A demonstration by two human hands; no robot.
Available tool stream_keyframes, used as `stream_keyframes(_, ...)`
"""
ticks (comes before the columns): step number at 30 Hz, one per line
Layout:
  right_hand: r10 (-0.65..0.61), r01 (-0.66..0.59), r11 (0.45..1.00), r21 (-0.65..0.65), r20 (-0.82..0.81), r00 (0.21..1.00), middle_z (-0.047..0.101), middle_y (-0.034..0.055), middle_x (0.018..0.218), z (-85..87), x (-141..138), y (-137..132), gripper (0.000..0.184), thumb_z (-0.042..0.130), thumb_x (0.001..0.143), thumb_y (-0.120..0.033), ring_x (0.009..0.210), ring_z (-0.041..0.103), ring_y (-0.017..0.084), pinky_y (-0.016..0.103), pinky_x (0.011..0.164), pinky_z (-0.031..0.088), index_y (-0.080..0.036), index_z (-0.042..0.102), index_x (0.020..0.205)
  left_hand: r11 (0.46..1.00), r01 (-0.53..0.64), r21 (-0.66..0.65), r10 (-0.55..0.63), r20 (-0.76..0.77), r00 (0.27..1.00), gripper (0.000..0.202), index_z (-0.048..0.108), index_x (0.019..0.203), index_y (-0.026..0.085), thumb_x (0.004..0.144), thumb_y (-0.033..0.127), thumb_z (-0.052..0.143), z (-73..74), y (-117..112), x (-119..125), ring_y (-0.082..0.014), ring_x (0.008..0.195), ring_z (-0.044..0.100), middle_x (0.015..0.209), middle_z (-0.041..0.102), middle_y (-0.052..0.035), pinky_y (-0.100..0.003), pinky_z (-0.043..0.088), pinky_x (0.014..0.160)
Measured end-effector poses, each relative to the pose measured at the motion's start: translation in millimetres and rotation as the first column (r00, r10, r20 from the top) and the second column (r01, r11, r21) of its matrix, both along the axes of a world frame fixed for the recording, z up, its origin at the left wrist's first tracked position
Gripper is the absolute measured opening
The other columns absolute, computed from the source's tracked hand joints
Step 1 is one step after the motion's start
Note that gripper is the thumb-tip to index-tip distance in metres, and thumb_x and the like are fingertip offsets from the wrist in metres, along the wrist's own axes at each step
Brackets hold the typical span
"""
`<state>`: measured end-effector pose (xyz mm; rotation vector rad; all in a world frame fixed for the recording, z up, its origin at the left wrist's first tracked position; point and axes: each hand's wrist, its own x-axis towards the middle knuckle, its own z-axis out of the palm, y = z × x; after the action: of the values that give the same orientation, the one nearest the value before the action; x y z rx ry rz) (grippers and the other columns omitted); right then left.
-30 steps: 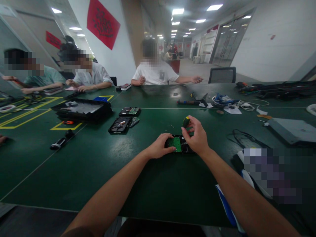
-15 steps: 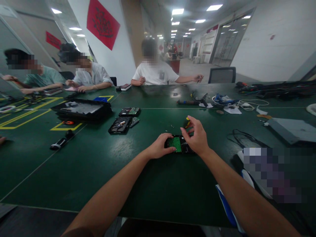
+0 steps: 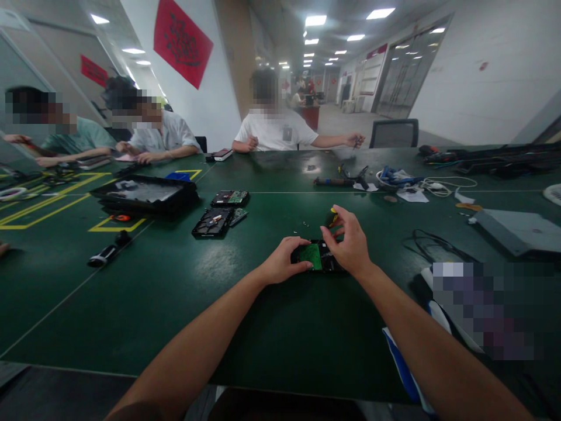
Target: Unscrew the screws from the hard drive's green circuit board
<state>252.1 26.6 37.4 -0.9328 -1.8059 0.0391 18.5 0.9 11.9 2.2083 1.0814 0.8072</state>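
Note:
A hard drive [image 3: 311, 257] with a green circuit board lies on the green table in front of me. My left hand [image 3: 287, 259] grips its left end, thumb along the near edge and fingers at the far edge. Over the right part of the drive, my right hand [image 3: 349, 241] pinches a small yellow-and-black screwdriver [image 3: 333, 217], held upright. The screwdriver's tip is hidden by the hand and too small to make out. A few tiny screws [image 3: 305, 224] lie on the table just beyond the drive.
Opened hard drives [image 3: 213, 223] lie left of centre, beside a black tray [image 3: 146, 195]. A black flashlight-like tool [image 3: 109, 250] is further left. Cables [image 3: 397, 176] and a grey metal box [image 3: 519, 233] are at the right. Several people sit across the table [image 3: 245, 321].
Hardly anything differs. Both my hands keep their places on the drive and the screwdriver; the view has shifted very slightly.

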Motion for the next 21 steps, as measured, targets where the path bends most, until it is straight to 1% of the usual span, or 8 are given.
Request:
stream_keyframes(3,0.002,-0.002,1.0,-0.006,-0.006,1.0,0.059,0.0128,0.13,0.0,-0.1,-0.8,0.062,0.064,0.095,-0.034,0.087,0.069,0.024,0.041,0.065,0.067,-0.031,0.04,0.151,1.0,-0.009,0.007,0.009,-0.003,1.0,0.06,0.058,0.138,0.025,0.084,0.038,0.08,0.3,-1.4,2.2,-0.0316,0.138,0.045,0.138,0.059,-0.0103,-0.052,0.037,0.119)
stream_keyframes(6,0.015,-0.016,1.0,-0.025,-0.015,1.0,0.06,0.0131,0.135,-0.8,-1.0,-1.3,0.062,0.062,0.095,-0.034,0.094,0.071,0.026,0.042,0.07,0.068,-0.03,0.038,0.153,0.999,-0.032,-0.003,0.032,0.011,0.999,0.056,0.06,0.135,0.026,0.083,0.034,0.081,-1.5,-2.6,5.2,-0.0319,0.14,0.043,0.138,0.059,-0.0096,-0.053,0.036,0.12)
stream_keyframes(8,0.022,-0.023,0.999,-0.032,-0.02,1.0,0.061,0.0128,0.135,-1.4,-1.8,-1.2,0.062,0.061,0.096,-0.034,0.099,0.071,0.027,0.043,0.073,0.068,-0.031,0.036,0.154,0.998,-0.058,-0.018,0.058,0.035,0.998,0.054,0.062,0.132,0.027,0.082,0.032,0.082,-4.0,-2.5,6.9,-0.0317,0.139,0.045,0.138,0.059,-0.0091,-0.054,0.037,0.119)
stream_keyframes(10,0.027,-0.028,0.999,-0.026,-0.024,0.999,0.061,0.0127,0.133,-1.2,-2.3,-0.9,0.062,0.061,0.096,-0.034,0.099,0.071,0.027,0.043,0.072,0.068,-0.031,0.036,0.154,0.997,-0.075,-0.033,0.077,0.064,0.995,0.051,0.064,0.127,0.027,0.081,0.03,0.083,-6.8,-1.6,8.0,-0.0309,0.135,0.049,0.137,0.06,-0.0083,-0.054,0.038,0.117)
stream_keyframes(14,0.025,-0.025,1.0,-0.008,-0.007,1.0,0.061,0.0123,0.129,0.9,-1.8,-1.0,0.062,0.062,0.096,-0.035,0.094,0.069,0.025,0.041,0.067,0.068,-0.032,0.039,0.153,0.999,-0.046,-0.022,0.048,0.094,0.994,0.039,0.069,0.117,0.026,0.08,0.027,0.083,-10.0,1.1,8.3,-0.029,0.131,0.054,0.13,0.065,-0.0064,-0.053,0.039,0.116)
stream_keyframes(19,0.036,-0.036,0.999,-0.027,0.005,0.999,0.062,0.0121,0.133,1.3,-1.4,-1.5,0.064,0.06,0.096,-0.03,0.101,0.07,0.026,0.042,0.075,0.068,-0.031,0.035,0.156,1.0,-0.02,-0.013,0.021,0.076,0.997,0.029,0.072,0.109,0.027,0.082,0.026,0.082,-9.9,1.8,7.6,-0.028,0.134,0.052,0.132,0.064,-0.0051,-0.051,0.037,0.117)
stream_keyframes(21,0.036,-0.036,0.999,-0.029,-0.008,0.999,0.062,0.0123,0.134,0.7,-1.5,-1.3,0.065,0.06,0.096,-0.029,0.101,0.07,0.026,0.042,0.075,0.068,-0.031,0.035,0.156,1.0,-0.018,-0.008,0.018,0.071,0.997,0.027,0.072,0.107,0.027,0.082,0.026,0.082,-9.3,1.3,7.6,-0.028,0.135,0.051,0.132,0.064,-0.005,-0.051,0.036,0.117)
